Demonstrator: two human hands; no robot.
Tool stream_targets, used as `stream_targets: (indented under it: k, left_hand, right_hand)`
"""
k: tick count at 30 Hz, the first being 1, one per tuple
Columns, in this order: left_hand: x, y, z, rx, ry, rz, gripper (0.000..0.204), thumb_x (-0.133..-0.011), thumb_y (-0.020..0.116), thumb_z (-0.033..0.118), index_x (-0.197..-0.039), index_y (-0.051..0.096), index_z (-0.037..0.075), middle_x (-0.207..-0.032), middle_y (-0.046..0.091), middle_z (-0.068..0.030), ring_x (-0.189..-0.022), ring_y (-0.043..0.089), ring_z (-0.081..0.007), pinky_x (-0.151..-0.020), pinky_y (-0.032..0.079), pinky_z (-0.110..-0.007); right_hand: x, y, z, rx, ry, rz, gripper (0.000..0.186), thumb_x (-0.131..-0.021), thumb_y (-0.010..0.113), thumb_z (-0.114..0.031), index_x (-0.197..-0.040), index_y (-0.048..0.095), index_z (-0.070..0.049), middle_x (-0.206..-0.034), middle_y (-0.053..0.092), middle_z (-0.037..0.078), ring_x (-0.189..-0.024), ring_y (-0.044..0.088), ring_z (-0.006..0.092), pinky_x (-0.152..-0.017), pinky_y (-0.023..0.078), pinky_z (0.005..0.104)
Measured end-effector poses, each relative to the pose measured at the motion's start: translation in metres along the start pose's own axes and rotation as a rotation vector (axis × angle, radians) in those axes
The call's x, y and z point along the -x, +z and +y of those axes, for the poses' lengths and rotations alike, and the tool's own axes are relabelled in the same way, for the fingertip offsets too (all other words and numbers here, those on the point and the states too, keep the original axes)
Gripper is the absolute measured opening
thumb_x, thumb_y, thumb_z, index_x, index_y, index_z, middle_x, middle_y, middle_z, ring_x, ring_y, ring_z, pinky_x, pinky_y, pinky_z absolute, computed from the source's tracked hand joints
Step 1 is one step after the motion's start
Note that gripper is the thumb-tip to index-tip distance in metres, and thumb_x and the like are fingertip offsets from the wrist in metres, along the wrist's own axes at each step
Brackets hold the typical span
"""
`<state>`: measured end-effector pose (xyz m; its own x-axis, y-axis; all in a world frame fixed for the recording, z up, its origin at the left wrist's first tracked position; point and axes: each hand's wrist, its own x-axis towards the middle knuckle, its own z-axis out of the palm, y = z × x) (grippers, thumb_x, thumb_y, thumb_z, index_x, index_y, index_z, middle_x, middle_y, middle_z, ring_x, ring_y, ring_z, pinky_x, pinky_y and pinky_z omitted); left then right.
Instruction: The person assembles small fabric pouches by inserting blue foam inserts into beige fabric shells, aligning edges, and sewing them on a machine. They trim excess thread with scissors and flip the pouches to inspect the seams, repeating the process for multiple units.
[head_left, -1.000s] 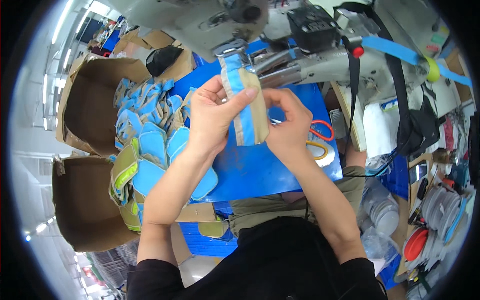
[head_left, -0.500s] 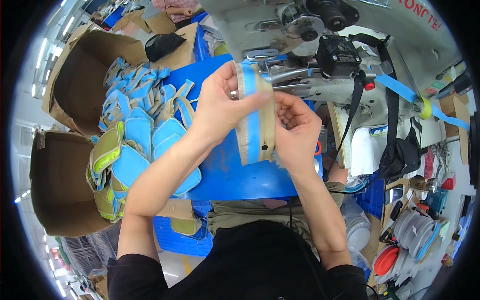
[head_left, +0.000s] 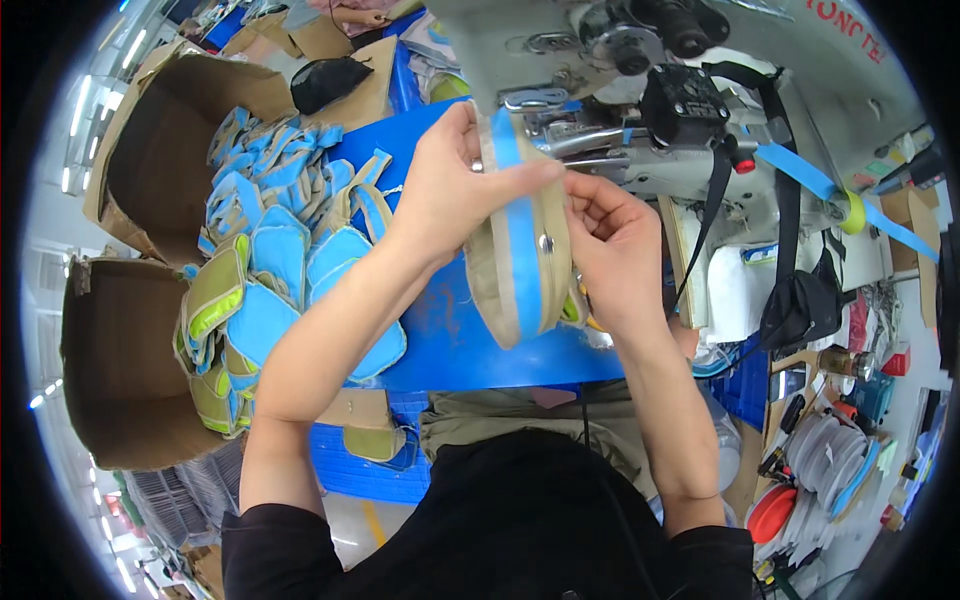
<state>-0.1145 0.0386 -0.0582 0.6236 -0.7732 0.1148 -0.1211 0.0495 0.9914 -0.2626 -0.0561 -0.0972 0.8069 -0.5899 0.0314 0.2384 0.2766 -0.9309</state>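
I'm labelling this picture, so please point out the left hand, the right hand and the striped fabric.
Left hand (head_left: 448, 190): head view, near the thumb's base.
Right hand (head_left: 622, 255): head view, below the curled fingers.
Striped fabric (head_left: 522, 250): head view, on its blue stripe.

Left hand (head_left: 447, 190) on one side, right hand (head_left: 622, 250) on the other, the striped fabric piece (head_left: 522, 265) was gripped above the blue desk (head_left: 440, 345), while blue pads (head_left: 264, 328) crowded its left edge!
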Motion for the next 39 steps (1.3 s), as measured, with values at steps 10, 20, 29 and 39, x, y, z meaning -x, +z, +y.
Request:
stream_targets:
  k: [10,20,29,39]
  left_hand:
    - [0.031,-0.014,0.026,0.688,-0.532,-0.146,0.033,-0.094,0.073,0.007,-0.125,0.062,0.003,-0.109,0.073,-0.0081,-0.094,0.072,-0.0157,-0.085,0.061,-0.033]
    - [0.045,0.006,0.01,0.404,-0.436,-0.085,0.028,-0.091,0.078,0.01,-0.115,0.065,0.003,-0.102,0.073,-0.0059,-0.086,0.072,-0.0131,-0.077,0.061,-0.029]
    - [0.037,0.012,0.013,0.351,-0.385,-0.031,0.025,-0.09,0.078,0.006,-0.111,0.067,0.001,-0.099,0.073,-0.0056,-0.085,0.07,-0.0123,-0.076,0.059,-0.03]
    - [0.014,0.004,0.011,0.365,-0.373,-0.023,0.023,-0.09,0.076,0.004,-0.111,0.066,0.003,-0.098,0.073,-0.0058,-0.084,0.072,-0.0133,-0.075,0.06,-0.03]
  right_hand:
    - [0.035,-0.015,-0.004,0.162,-0.02,-0.116,0.032,-0.087,0.071,0.0,-0.118,0.071,0.003,-0.078,0.062,-0.005,-0.07,0.054,0.0015,-0.061,0.044,0.0189]
    - [0.065,-0.008,-0.002,-0.063,0.053,-0.041,0.028,-0.093,0.07,0.002,-0.121,0.068,0.006,-0.083,0.065,-0.003,-0.07,0.057,0.0006,-0.062,0.045,0.0183]
    - [0.074,-0.007,-0.006,-0.106,0.053,-0.029,0.028,-0.094,0.068,0.005,-0.122,0.067,0.006,-0.091,0.069,0.001,-0.081,0.062,0.0035,-0.073,0.05,0.0201]
    - [0.054,-0.003,0.001,-0.155,0.023,-0.016,0.027,-0.096,0.068,0.003,-0.123,0.067,0.006,-0.097,0.072,0.003,-0.085,0.064,0.0045,-0.075,0.052,0.021]
